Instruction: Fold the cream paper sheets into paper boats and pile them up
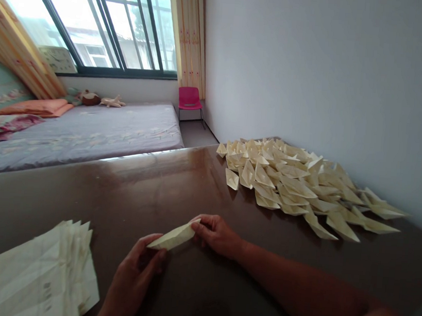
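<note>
A pale yellow folded paper boat [174,237] is held just above the dark brown table, stretched between both hands. My left hand [139,264] pinches its near left tip between thumb and fingers. At the far right tip, my right hand [215,234] grips the paper the same way. Off to the right lies a large heap of folded paper boats [293,176] in the same pale paper. A stack of flat, creased paper sheets [37,271] lies left of my left hand, with small dark print on the top one.
The glossy brown table [150,187] runs up to a white wall [313,68] on the right. Beyond it stand a bed [125,127] with a floral sheet, orange pillows [35,107] and a pink chair [189,99] under the window.
</note>
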`<action>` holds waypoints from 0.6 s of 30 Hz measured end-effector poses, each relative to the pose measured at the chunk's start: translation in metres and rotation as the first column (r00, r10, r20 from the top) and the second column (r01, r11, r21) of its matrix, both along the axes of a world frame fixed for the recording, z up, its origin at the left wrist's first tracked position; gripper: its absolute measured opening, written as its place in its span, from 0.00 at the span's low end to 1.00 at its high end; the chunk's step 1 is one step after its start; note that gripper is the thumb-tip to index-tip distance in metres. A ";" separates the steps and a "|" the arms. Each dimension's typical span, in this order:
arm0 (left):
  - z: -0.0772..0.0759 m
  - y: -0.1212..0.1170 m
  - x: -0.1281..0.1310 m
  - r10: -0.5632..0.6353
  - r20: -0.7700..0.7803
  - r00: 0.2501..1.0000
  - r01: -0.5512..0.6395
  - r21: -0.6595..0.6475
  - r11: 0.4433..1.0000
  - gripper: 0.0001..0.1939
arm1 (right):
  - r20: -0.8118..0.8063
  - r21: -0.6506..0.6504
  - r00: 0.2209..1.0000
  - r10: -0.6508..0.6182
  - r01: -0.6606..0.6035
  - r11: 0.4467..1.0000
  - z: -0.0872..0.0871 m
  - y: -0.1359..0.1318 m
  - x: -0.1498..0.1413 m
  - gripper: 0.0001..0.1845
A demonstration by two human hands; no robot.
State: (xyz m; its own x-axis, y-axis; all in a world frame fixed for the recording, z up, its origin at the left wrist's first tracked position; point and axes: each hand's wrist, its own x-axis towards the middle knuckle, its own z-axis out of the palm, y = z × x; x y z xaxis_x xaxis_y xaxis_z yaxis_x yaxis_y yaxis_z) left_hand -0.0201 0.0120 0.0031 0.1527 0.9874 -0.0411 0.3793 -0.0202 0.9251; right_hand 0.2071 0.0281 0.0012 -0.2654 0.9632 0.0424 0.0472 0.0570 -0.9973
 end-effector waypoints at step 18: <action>-0.008 0.003 -0.003 -0.025 0.038 0.999 0.023 0.052 0.998 0.30 | 0.145 0.595 0.839 -0.524 0.349 0.724 0.044 0.010 0.034 0.06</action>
State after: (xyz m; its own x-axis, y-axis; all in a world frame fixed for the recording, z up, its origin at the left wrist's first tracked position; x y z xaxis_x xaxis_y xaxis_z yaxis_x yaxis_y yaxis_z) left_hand -0.0226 0.0150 -0.0045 0.1773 0.9840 0.0162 0.3425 -0.0771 0.9363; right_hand 0.2416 0.0376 0.0456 0.0960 0.8176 0.5677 0.4749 0.4636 -0.7480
